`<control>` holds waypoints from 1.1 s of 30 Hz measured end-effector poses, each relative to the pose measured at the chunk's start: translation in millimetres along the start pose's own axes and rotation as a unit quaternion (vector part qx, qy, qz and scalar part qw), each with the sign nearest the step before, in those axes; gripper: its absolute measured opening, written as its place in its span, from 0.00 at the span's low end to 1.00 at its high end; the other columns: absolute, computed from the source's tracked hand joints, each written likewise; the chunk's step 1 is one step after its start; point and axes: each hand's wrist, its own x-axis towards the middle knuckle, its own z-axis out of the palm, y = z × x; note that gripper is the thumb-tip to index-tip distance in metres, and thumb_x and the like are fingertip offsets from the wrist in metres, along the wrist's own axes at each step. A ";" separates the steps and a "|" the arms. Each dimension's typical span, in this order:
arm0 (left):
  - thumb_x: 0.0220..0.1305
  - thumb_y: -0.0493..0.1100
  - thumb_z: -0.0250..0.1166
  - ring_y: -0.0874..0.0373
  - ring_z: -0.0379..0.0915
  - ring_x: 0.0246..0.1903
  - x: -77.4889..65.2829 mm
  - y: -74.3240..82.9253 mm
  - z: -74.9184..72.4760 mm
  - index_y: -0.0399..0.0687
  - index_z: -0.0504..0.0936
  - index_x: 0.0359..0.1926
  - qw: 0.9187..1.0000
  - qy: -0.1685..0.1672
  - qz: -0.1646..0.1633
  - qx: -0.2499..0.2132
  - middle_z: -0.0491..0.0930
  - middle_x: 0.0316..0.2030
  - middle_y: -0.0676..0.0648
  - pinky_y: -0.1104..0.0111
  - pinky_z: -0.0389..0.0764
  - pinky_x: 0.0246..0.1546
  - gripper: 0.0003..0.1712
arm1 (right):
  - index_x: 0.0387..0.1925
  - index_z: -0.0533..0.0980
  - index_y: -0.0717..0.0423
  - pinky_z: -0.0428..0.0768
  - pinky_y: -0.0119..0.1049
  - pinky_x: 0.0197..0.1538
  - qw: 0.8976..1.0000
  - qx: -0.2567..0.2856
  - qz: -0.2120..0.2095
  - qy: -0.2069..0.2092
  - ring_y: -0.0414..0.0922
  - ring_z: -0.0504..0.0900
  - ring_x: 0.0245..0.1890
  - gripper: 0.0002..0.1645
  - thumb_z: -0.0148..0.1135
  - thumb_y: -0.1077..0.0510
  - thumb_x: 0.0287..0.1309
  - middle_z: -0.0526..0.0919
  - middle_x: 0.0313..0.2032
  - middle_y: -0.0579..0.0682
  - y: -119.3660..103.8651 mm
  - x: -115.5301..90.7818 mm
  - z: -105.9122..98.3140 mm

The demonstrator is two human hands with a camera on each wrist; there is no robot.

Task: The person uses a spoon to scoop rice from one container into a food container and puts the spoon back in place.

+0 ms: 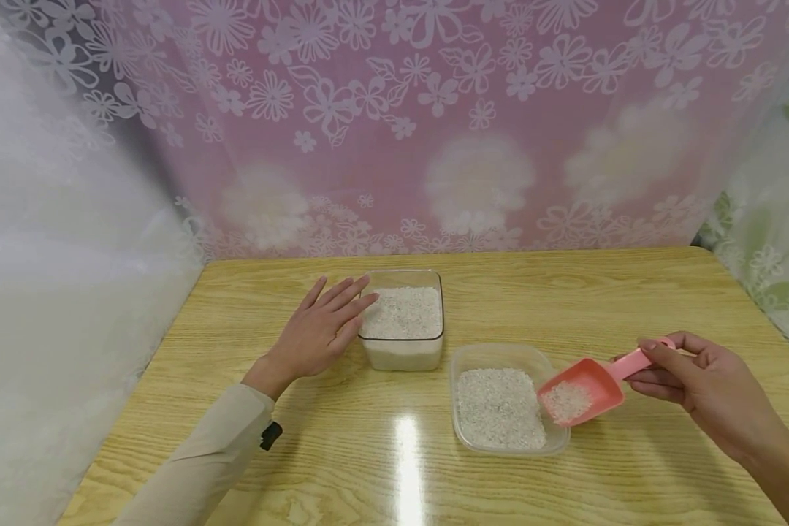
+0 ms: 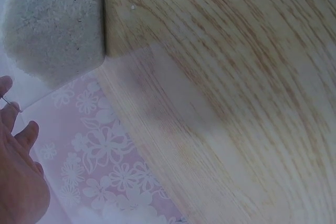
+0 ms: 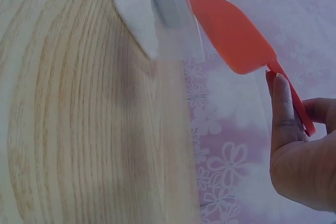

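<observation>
My right hand (image 1: 719, 383) grips the handle of a pink scoop (image 1: 608, 383), which carries a little rice (image 1: 568, 400). The scoop is tilted, its front lip over the right side of a low clear plastic container (image 1: 500, 356). White grain (image 1: 500, 409) lies in that container, leaving its right part bare. To the left stands a taller clear container (image 1: 402, 277) with a dark rim, holding more rice (image 1: 404, 313). Extended fingers of my left hand (image 1: 318, 329) lie at its left rim. In the right wrist view the underside of the scoop (image 3: 233, 35) shows.
Both containers stand on a wood-grain table (image 1: 329, 453). A pink flowered curtain (image 1: 381, 168) hangs behind the table's far edge, with pale cloth (image 1: 72, 256) along the left side. A dark band (image 1: 271, 436) sits at my left sleeve.
</observation>
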 end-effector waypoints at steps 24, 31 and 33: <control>0.77 0.52 0.37 0.56 0.45 0.71 -0.8 0.0 0.6 0.59 0.62 0.72 1.000 0.003 -0.001 -0.005 0.50 0.73 0.53 0.54 0.36 0.70 0.26 | 0.37 0.70 0.66 0.82 0.41 0.39 0.993 -0.114 -0.024 0.017 0.50 0.86 0.33 0.05 0.50 0.66 0.70 0.86 0.36 0.56 -5.1 -2.2 9.3; 0.77 0.52 0.39 0.57 0.44 0.71 -1.4 -0.4 1.5 0.59 0.61 0.72 1.000 0.002 -0.003 -0.004 0.50 0.73 0.54 0.54 0.36 0.70 0.26 | 0.38 0.71 0.65 0.82 0.41 0.38 0.994 -0.107 -0.029 0.022 0.49 0.86 0.33 0.05 0.50 0.66 0.69 0.86 0.36 0.56 -6.8 -1.1 10.7; 0.77 0.52 0.39 0.57 0.44 0.71 -1.3 -0.4 1.4 0.59 0.61 0.72 1.000 0.003 -0.003 -0.005 0.50 0.73 0.54 0.54 0.36 0.70 0.26 | 0.38 0.71 0.65 0.82 0.40 0.38 0.994 -0.106 -0.032 0.025 0.49 0.86 0.33 0.05 0.50 0.67 0.69 0.86 0.36 0.56 -7.3 -0.8 10.9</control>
